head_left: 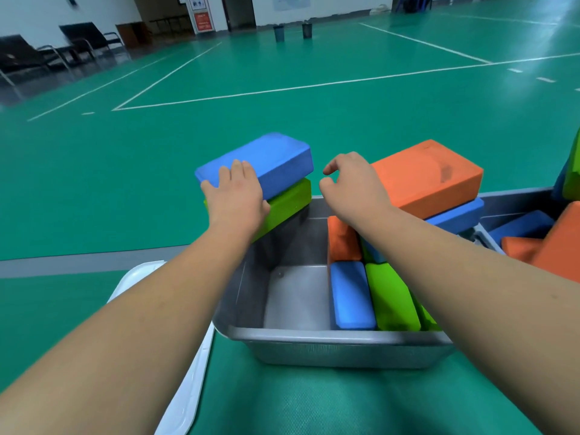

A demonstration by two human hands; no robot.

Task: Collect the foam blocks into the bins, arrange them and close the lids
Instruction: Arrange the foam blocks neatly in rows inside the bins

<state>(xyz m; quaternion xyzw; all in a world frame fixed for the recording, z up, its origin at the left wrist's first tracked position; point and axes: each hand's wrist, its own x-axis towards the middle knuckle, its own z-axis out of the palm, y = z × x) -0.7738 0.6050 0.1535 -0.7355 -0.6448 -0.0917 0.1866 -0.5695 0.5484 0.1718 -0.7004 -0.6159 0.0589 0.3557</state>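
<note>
A grey bin [342, 340] stands on the green floor in front of me. My left hand [237, 196] grips a stack of a blue block [270, 161] on a green block [287, 205] above the bin's far left corner. My right hand [351, 186] hovers beside it with loosely curled fingers, holding nothing. Just right of that hand, an orange block [430, 174] lies on a blue block [458, 216] over the bin's far right. Inside the bin stand an orange block [342, 243], a blue block [351, 296] and a green block [390, 298]; its left half shows bare bottom.
A white lid [185, 372] lies on the floor left of the bin. A second bin [489, 238] at the right holds orange and blue blocks [539, 243]. Chairs [37, 54] line the far left wall and two dark buckets [293, 31] stand far back.
</note>
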